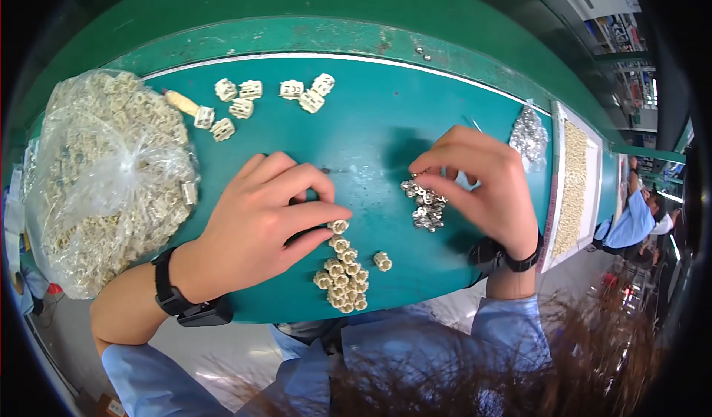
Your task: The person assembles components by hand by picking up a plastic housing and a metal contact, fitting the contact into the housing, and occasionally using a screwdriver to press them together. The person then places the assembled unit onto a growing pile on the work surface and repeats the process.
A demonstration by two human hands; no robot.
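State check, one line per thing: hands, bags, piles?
left hand: fingertips pinching a cream plastic part
right hand: picking at metal pile
big parts bag: knotted shut
small metal-parts bag: closure unclear
cream pile: loose heap

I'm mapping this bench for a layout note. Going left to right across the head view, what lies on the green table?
Clear bag of cream parts → left hand → pile of small cream parts → heap of small metal pieces → right hand → small bag of metal pieces → white tray of cream parts.
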